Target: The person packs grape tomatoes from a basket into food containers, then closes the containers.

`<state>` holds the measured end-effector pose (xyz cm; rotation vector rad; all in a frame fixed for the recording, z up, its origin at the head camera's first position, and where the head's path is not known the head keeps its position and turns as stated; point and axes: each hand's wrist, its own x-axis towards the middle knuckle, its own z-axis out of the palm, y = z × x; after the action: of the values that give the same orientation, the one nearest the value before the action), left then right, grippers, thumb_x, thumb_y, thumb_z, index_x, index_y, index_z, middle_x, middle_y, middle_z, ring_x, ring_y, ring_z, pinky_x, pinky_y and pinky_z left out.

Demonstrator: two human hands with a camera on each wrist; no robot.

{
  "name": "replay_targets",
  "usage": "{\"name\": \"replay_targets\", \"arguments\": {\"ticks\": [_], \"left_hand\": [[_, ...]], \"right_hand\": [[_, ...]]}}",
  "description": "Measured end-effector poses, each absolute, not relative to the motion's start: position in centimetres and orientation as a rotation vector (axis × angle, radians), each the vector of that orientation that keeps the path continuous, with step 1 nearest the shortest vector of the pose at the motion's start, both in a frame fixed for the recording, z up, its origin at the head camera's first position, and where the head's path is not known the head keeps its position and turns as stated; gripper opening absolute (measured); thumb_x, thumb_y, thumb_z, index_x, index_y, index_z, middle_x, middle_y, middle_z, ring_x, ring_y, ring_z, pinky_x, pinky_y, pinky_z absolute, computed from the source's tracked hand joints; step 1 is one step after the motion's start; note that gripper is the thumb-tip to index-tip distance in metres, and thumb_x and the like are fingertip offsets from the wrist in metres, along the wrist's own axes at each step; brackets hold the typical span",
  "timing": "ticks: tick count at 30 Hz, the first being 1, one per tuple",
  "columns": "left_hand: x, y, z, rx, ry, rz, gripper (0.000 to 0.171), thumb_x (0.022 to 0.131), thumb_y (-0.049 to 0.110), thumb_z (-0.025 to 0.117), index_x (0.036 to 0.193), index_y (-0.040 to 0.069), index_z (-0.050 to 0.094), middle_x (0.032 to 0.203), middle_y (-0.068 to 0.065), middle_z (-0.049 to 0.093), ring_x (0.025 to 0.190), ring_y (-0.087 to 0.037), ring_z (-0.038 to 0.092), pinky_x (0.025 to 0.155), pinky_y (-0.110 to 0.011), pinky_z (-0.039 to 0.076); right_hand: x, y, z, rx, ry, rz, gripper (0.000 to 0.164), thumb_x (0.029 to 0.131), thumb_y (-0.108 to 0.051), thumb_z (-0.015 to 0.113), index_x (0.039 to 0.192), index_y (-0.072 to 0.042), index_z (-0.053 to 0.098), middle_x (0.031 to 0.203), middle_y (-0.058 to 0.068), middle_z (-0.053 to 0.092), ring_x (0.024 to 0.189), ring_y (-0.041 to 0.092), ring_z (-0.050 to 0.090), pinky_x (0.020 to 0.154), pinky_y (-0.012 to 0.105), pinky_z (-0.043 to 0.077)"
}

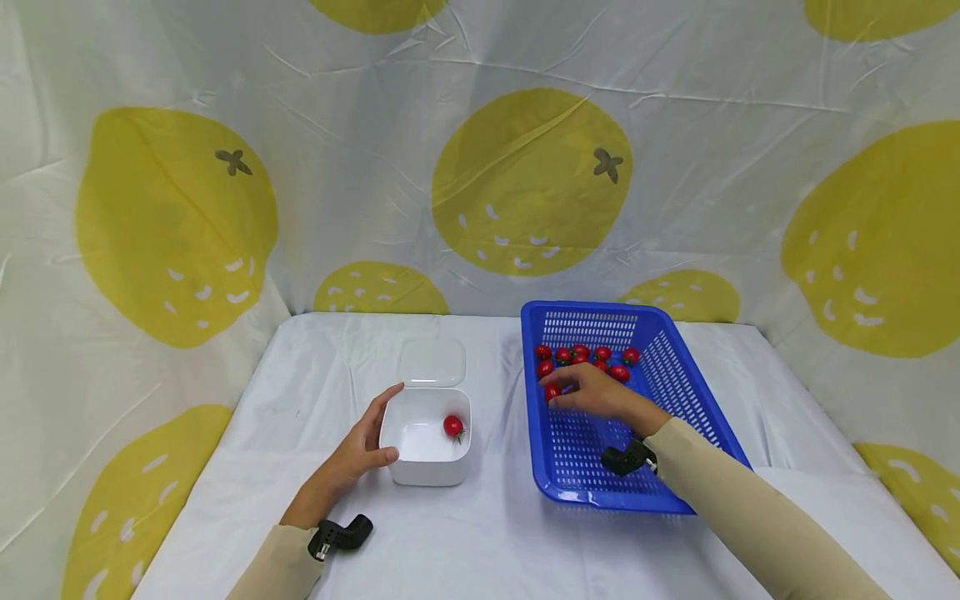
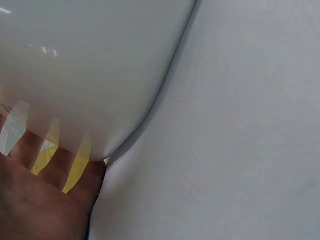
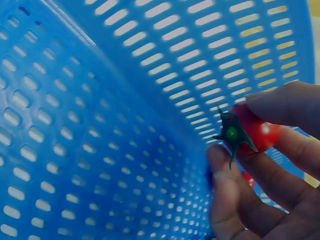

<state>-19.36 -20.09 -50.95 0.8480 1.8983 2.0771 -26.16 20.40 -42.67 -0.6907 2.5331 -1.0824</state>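
In the head view my left hand (image 1: 365,442) holds the left side of a white box (image 1: 429,472), thumb near its front corner and fingers toward the back. The left wrist view shows those fingers (image 2: 62,167) against the glossy wall. One cherry tomato (image 1: 453,427) with a green stem lies inside, at the right. Over the left part of a blue basket (image 1: 558,493), my right hand (image 1: 592,392) pinches another cherry tomato (image 3: 260,134) between thumb and fingers, its green calyx facing the right wrist camera. Several more cherry tomatoes (image 1: 580,352) lie at the basket's back.
Just behind the box lies a clear lid (image 1: 432,362). White cloth (image 1: 495,542) covers the table, and a lemon-print curtain (image 1: 360,167) hangs behind it. The basket's raised slotted walls surround my right hand.
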Motion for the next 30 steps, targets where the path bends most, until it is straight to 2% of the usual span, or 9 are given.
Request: {"name": "replay_targets", "arguments": {"ticks": [4, 8, 11, 17, 24, 30], "left_hand": [[-19.4, -20.2, -51.0, 0.842, 1.918, 2.069, 0.090, 0.083, 0.007, 0.067, 0.155, 0.016, 0.013, 0.151, -0.029, 0.017, 0.130, -0.047, 0.027, 0.100, -0.035, 0.042], [-19.4, -20.2, -51.1, 0.843, 1.940, 2.058, 0.089, 0.084, 0.008, 0.067, 0.154, 0.015, 0.013, 0.152, -0.027, 0.019, 0.132, -0.044, 0.027, 0.101, -0.034, 0.041], [-19.4, -20.2, -51.1, 0.848, 1.936, 2.058, 0.089, 0.084, 0.011, 0.068, 0.154, 0.016, 0.013, 0.152, -0.027, 0.019, 0.132, -0.045, 0.026, 0.102, -0.034, 0.041], [-19.4, -20.1, -50.7, 0.839, 1.936, 2.062, 0.090, 0.083, 0.009, 0.068, 0.154, 0.017, 0.014, 0.152, -0.025, 0.019, 0.133, -0.046, 0.024, 0.102, -0.034, 0.040], [-19.4, -20.1, -50.7, 0.851, 1.934, 2.070, 0.090, 0.083, 0.010, 0.069, 0.154, 0.016, 0.015, 0.153, -0.025, 0.018, 0.133, -0.046, 0.022, 0.104, -0.032, 0.038], [-19.4, -20.2, -51.0, 0.869, 1.951, 2.064, 0.090, 0.084, 0.013, 0.070, 0.154, 0.015, 0.014, 0.152, -0.026, 0.018, 0.134, -0.044, 0.023, 0.105, -0.031, 0.037]], "right_hand": [[-26.3, 20.4, -42.5, -0.623, 2.473, -1.232, 0.040, 0.087, -0.009, 0.070, 0.123, 0.003, 0.060, 0.111, 0.017, 0.065, 0.098, 0.029, 0.063, 0.077, 0.045, 0.056], [-26.3, 20.3, -42.1, -0.540, 2.481, -1.329, 0.037, 0.086, -0.011, 0.072, 0.118, 0.003, 0.061, 0.109, 0.018, 0.065, 0.091, 0.030, 0.065, 0.073, 0.046, 0.056], [-26.3, 20.2, -41.8, -0.544, 2.544, -1.355, 0.034, 0.085, -0.014, 0.073, 0.115, 0.001, 0.063, 0.110, 0.018, 0.066, 0.092, 0.030, 0.065, 0.076, 0.044, 0.056], [-26.2, 20.2, -40.6, -0.566, 2.559, -1.440, 0.042, 0.088, -0.017, 0.072, 0.125, 0.000, 0.061, 0.116, 0.019, 0.065, 0.100, 0.030, 0.064, 0.085, 0.039, 0.053], [-26.4, 19.6, -40.3, -0.549, 2.528, -1.547, 0.043, 0.087, -0.025, 0.072, 0.125, -0.007, 0.062, 0.117, 0.015, 0.065, 0.103, 0.027, 0.064, 0.084, 0.032, 0.054], [-26.1, 17.8, -40.0, -0.628, 2.433, -1.624, 0.039, 0.086, -0.023, 0.073, 0.122, -0.009, 0.065, 0.116, 0.012, 0.066, 0.102, 0.026, 0.065, 0.082, 0.032, 0.054]]}}
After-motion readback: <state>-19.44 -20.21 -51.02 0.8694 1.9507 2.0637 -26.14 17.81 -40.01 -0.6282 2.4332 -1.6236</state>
